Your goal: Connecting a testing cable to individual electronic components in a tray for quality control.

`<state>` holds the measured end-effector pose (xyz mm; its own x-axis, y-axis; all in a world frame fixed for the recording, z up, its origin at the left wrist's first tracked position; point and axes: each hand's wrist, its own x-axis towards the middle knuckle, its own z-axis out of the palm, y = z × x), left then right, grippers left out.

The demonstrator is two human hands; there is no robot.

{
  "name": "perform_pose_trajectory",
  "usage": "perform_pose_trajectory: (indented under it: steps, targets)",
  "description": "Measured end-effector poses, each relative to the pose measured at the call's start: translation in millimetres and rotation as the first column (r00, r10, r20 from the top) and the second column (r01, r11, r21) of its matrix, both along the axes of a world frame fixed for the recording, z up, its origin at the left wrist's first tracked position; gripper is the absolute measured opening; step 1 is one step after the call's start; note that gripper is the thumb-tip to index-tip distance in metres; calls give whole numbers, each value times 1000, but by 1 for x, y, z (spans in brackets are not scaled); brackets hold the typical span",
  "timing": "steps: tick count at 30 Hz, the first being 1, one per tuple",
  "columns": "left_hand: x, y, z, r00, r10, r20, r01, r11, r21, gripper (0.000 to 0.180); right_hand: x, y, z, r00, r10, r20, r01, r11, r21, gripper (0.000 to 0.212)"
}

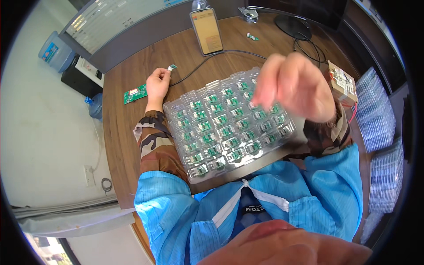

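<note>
A clear plastic tray point(179, 108) lies on the wooden desk in front of me, its pockets filled with several small green circuit boards point(221, 119). My left hand point(158, 84) rests on the desk left of the tray, fingers closed on a small green-tipped connector point(172, 67) at the end of a black cable. My right hand point(295, 86) is raised above the tray's far right part, blurred and close to the camera; whether it holds anything I cannot tell.
A green circuit board point(134, 94) lies left of my left hand. A phone point(206, 31) stands propped at the back, a monitor base point(293, 27) to its right. A small box-like device point(343, 84) and stacks of clear trays point(375, 110) sit at the right.
</note>
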<state>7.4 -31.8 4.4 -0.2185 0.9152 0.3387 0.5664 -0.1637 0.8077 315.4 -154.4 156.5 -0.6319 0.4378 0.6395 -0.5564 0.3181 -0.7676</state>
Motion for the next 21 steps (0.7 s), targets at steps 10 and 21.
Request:
perform_pose_trajectory:
  steps: [10, 21]
  targets:
    - [4, 0, 6, 997, -21, -80, 24, 999, 43, 14, 84, 66, -112, 450, -805, 387, 892, 422, -159, 4]
    - [7, -6, 7, 998, -26, -56, 26, 1000, 11, 13, 87, 66, -142, 399, -786, 472, 858, 502, 111, 31]
